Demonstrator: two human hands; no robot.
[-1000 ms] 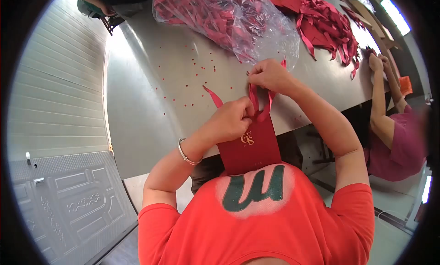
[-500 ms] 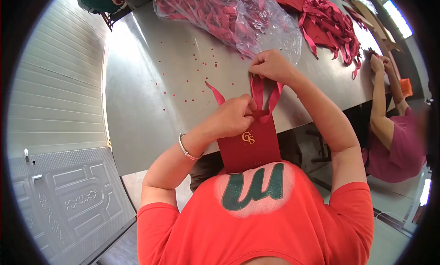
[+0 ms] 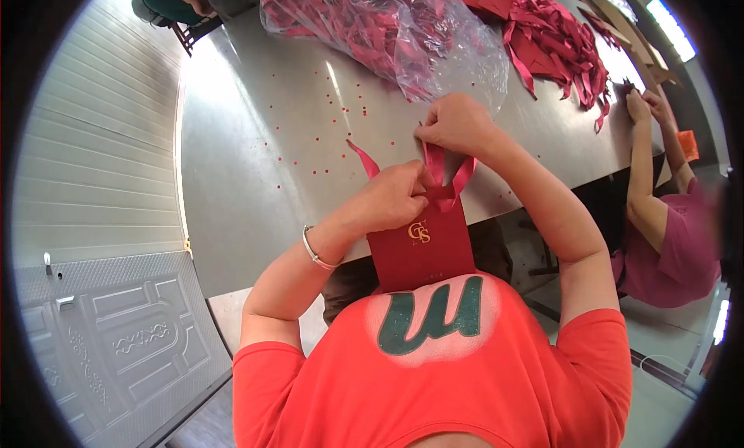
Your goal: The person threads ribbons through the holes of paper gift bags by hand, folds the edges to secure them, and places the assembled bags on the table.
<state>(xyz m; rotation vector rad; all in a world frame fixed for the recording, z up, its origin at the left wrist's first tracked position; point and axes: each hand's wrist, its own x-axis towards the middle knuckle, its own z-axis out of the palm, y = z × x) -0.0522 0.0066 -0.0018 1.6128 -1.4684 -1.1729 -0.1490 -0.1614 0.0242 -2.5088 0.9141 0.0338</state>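
A dark red paper bag (image 3: 425,254) with gold lettering stands against my shirt at the table's near edge. My left hand (image 3: 394,194) is closed at the bag's top edge, with thumb and fingers pinching there. Above it, my right hand (image 3: 456,125) pinches a red ribbon (image 3: 435,163) that runs down to the bag's top. Part of the ribbon hangs in a loop to the right. One loose ribbon end (image 3: 363,158) sticks out beyond my left hand. My fingers hide where the ribbon meets the bag.
Small red dots lie scattered over the metal table (image 3: 240,223). A clear plastic bag (image 3: 387,37) full of red ribboned pieces sits at the back. To its right is a pile of red bags and ribbons (image 3: 554,49). A co-worker's hands (image 3: 647,105) work at the right edge.
My right hand has come down and slightly left, bringing the pinched ribbon closer to the bag; the ribbon loop is shorter. My left hand and the bag have barely moved.
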